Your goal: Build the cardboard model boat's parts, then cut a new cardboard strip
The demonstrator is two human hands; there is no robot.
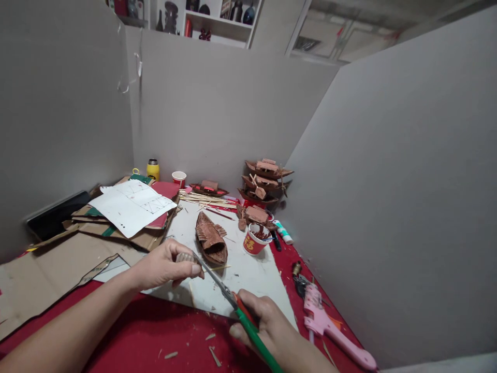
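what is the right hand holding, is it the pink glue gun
No, the right hand grips the scissors by their handles, while the glue gun lies apart on the red tabletop.

Before the model boat (212,239) on the board (267,284) are scissors (226,290), in the right hand (266,318); right of the boat stands a cup (254,244), stacked boats (267,182) behind it; left, a sheet (134,207) tops the cardboard pile (148,240); far right, a glue gun (320,322) (off the board)

Green-and-orange-handled scissors (228,293) are gripped slantwise; a small, pale, ridged cardboard piece (185,257) is held just beside their blade tips.
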